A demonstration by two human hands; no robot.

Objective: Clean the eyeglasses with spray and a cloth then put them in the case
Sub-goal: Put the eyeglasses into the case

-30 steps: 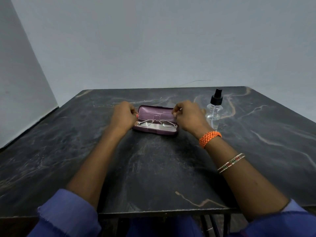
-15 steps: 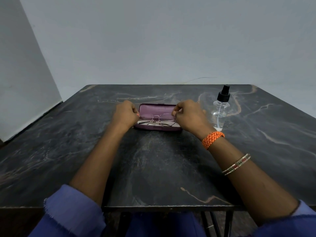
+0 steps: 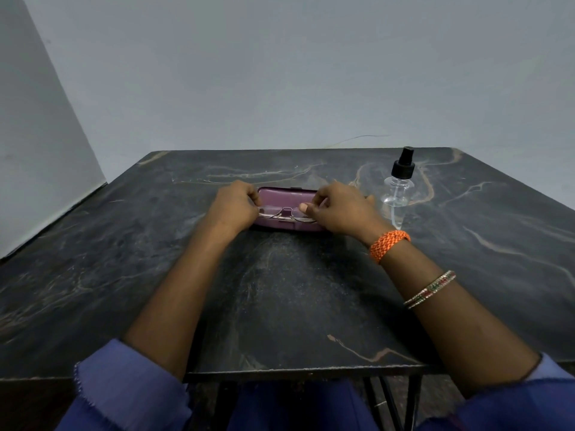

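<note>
The eyeglasses (image 3: 284,213), thin metal-framed, lie folded in the open purple case (image 3: 287,197), which sits on the dark marbled worktop (image 3: 295,290) a little beyond its middle. The case's lid stands up behind the glasses, and its lower tray shows as a purple strip in front of them. The left hand (image 3: 235,205) is at the left end of the frame, its fingers curled and pinching that end. The right hand (image 3: 339,208) is at the right end, thumb and fingers curled round the frame there, the thumb tip showing over the right lens. A clear spray bottle (image 3: 398,188) with a black nozzle stands upright just to the right of the right hand, apart from the case. An orange braided band (image 3: 389,244) circles the right wrist, with thin bangles (image 3: 431,289) further up the forearm.
</note>
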